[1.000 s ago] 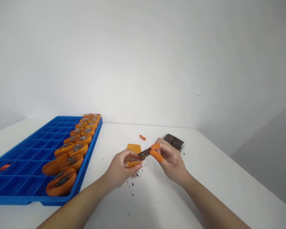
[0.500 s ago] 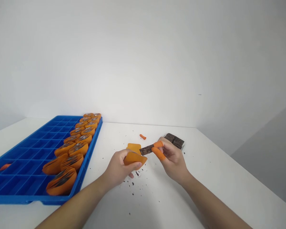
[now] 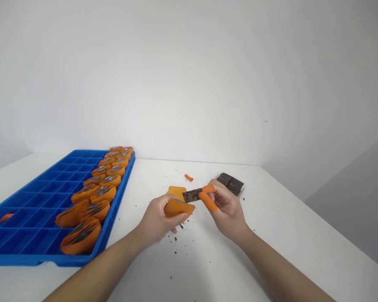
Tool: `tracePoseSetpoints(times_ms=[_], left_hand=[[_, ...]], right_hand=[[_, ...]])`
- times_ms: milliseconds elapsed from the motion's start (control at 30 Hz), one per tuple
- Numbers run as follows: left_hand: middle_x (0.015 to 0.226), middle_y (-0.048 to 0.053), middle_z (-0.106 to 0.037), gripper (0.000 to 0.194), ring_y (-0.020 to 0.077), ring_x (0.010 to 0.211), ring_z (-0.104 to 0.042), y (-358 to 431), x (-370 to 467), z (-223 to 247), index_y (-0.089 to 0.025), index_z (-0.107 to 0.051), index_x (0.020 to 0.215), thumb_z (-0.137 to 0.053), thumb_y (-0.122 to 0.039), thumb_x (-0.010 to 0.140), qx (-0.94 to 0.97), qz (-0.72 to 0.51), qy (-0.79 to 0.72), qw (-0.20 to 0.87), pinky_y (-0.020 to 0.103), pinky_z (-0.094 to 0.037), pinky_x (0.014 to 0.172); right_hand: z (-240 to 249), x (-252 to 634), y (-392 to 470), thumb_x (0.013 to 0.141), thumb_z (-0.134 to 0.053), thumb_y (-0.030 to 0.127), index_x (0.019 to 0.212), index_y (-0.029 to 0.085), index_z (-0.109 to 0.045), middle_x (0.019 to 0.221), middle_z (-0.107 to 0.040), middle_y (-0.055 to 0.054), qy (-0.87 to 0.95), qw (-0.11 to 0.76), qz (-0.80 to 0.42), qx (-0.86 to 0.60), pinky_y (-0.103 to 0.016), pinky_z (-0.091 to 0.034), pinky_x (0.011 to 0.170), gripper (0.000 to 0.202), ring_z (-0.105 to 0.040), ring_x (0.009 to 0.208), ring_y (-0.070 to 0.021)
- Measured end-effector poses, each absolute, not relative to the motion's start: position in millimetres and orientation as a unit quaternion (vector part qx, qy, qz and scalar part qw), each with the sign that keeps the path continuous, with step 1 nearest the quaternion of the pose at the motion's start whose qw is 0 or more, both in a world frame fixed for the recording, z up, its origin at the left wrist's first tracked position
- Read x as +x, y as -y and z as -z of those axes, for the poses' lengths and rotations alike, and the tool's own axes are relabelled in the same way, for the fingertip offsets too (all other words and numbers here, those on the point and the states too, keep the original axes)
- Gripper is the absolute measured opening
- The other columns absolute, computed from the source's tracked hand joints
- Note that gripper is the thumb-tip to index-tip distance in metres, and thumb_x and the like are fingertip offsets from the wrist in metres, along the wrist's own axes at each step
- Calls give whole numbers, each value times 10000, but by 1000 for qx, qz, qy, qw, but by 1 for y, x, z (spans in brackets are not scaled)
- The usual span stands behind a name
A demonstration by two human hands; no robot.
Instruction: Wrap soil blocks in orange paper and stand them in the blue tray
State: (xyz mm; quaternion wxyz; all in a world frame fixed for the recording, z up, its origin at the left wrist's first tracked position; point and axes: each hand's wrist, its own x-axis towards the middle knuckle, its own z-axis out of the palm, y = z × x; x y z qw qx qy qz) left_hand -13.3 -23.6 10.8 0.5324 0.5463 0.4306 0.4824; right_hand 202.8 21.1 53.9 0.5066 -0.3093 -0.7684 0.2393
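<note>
– so, how would you handle this well?
– lightly, i'd say: the crumbs (image 3: 175,239) on the table (image 3: 145,272) suggest the dark strip (image 3: 192,195) is brittle, so hold it level and the orange pouch (image 3: 179,208) steady, its edge parted
– and the grip?
– left hand (image 3: 159,218) pinching the pouch, right hand (image 3: 225,207) pinching the strip's right end in orange finger covers (image 3: 208,202)
– where's the strip, then?
– between the hands, its left end by the pouch's far edge; can't tell whether they touch

Tray (image 3: 22,260) left, slabs (image 3: 235,185) right, pouches (image 3: 179,208) between
</note>
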Motion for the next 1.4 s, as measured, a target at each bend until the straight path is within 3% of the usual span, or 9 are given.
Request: tracePoseSetpoints(times_ms=[800,1400], left_hand=[[901,35,-722,366,151,652,-673,24,-12,-8,-176,-744,1194,-842,-318,871,563,-468,-436,523,274,-602,536],[854,24,-729,271,138,627,-639,24,-13,-8,-192,-690,1024,-847,-347,866,566,-486,-439,501,263,-547,544]], right_hand=[[-53,192,-9,1072,-658,315,767,241,-565,726,-383,27,785,514,-187,-290,-311,-311,545,327,-400,662,-162],[-64,200,-14,1020,-670,201,829,249,-628,707,-424,18,830,493,-83,-248,-326,-331,517,201,-407,615,-163]])
